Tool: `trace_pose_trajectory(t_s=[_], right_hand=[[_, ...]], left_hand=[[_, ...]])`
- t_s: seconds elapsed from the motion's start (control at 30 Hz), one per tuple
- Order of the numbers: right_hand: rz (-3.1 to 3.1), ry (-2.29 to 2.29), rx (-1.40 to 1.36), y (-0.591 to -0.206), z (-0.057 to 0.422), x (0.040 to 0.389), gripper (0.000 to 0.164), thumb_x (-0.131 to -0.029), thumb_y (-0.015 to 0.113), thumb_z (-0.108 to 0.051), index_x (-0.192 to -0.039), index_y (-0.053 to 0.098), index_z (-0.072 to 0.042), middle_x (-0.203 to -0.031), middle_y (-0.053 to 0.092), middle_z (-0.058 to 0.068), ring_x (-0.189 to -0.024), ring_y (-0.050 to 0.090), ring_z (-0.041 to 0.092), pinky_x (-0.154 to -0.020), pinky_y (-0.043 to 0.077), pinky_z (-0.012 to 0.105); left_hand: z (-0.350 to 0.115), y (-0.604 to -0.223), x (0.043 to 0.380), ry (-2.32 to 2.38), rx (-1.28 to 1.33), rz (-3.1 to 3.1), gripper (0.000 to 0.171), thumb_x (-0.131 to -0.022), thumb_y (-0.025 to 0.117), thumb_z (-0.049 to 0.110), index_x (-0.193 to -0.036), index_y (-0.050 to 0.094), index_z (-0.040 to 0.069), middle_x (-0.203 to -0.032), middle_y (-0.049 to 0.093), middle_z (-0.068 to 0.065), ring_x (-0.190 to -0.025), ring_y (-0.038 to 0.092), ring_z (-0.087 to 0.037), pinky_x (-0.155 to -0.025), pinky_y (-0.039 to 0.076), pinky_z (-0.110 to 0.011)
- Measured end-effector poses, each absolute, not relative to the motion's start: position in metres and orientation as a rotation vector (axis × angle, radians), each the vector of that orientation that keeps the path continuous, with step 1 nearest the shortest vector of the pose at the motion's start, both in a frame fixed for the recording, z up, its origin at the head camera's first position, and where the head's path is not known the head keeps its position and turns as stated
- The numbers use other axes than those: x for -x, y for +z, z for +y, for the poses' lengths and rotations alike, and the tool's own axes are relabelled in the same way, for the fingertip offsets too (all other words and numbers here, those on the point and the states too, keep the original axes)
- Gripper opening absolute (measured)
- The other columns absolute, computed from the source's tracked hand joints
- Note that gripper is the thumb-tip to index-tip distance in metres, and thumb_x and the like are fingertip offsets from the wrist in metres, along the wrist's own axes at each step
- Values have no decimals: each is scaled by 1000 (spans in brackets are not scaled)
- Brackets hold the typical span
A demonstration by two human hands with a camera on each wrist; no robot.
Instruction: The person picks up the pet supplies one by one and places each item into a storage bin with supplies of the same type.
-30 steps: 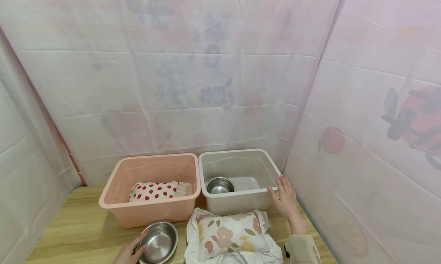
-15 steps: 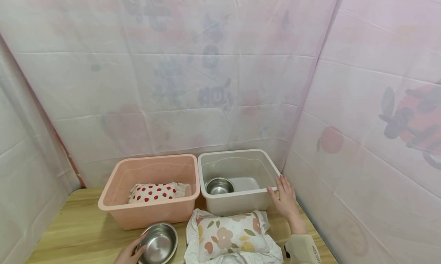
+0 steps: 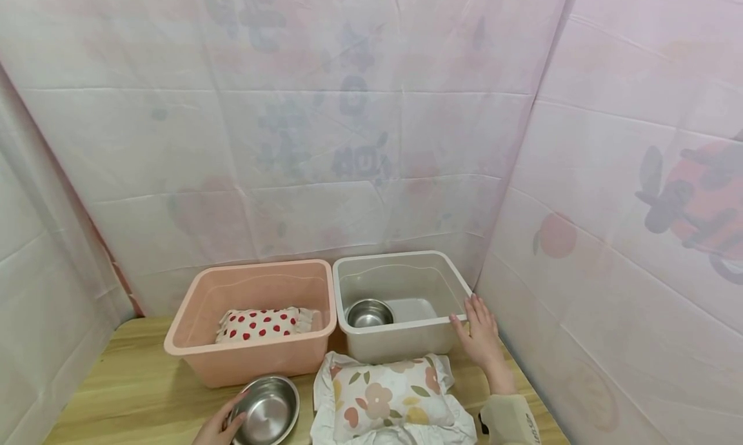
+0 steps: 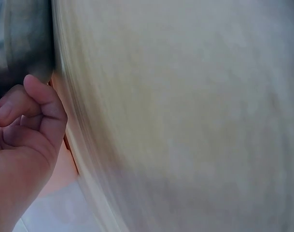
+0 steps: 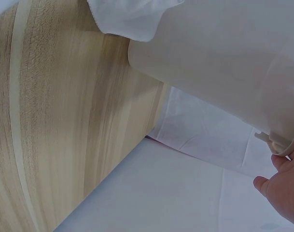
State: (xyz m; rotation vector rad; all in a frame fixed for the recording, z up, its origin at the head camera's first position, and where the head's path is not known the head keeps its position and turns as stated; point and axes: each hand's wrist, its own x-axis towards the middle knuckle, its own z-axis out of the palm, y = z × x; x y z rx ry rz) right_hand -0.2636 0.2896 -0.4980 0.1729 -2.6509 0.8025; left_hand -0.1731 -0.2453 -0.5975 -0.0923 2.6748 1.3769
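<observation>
Wooden table point(image 3: 133, 380), steel bowl point(image 3: 269, 416) beside left hand point(image 3: 218, 425), touching its fingers point(image 3: 234, 404) (probably pinched)

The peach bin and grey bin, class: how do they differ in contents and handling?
The peach bin holds a spotted cushion; the grey bin holds a metal bowl. The right hand touches the grey bin, not the peach bin. Both are open-topped and stand on the wooden table.

Metal bowl point(image 3: 269, 414), mouth up; upright grey bin point(image 3: 400, 342)
</observation>
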Motion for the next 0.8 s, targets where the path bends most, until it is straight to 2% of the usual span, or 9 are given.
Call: trace_pose_trajectory(t_s=[0.13,0.17,0.23,0.57,0.7,0.8], right_hand=[[-2633,817,-178,-499,289,264,65,-101,50,-34,-144,34,12,-154,19,32,-142,14,50,-110,7,69],[-2626,815,-180,-499,289,264,65,-101,51,-34,-144,35,12,-154,20,32,-141,15,50,-109,7,69],[-2616,813,-183,-499,289,264,65,-100,51,-33,-143,36,13,-153,21,33,-140,16,51,-109,8,69],[-2620,807,-180,-501,290,264,65,-101,50,-34,-143,35,13,-153,20,33,-141,15,51,-110,7,69],[-2627,809,-176,-500,290,264,65,-101,50,-34,-144,34,13,-154,20,33,-141,15,50,-110,6,69],[-2630,808,-177,-499,290,264,65,-101,50,-33,-144,34,13,-154,19,33,-141,15,51,-109,7,69]], left_hand=[[-248,-600,172,1456,29,2623,56,-93,64,24,-137,47,-6,-119,57,-34,-69,58,-15,-63,49,-25],[-249,-600,172,1465,13,2628,56,-93,65,24,-136,48,-6,-125,54,-35,-73,58,-14,-65,49,-25],[-251,-601,171,1474,-12,2619,56,-92,65,24,-137,48,-6,-127,52,-36,-78,59,-13,-66,50,-24],[-253,-604,171,1503,-28,2587,56,-93,65,25,-138,47,-3,-114,58,-33,-66,59,-14,-60,50,-26],[-250,-601,171,1466,-31,2634,52,-93,65,21,-137,49,-3,-122,57,-32,-75,59,-12,-65,49,-24],[-247,-597,171,1410,-38,2721,50,-92,66,17,-135,52,-5,-136,50,-31,-100,57,-9,-76,49,-21]])
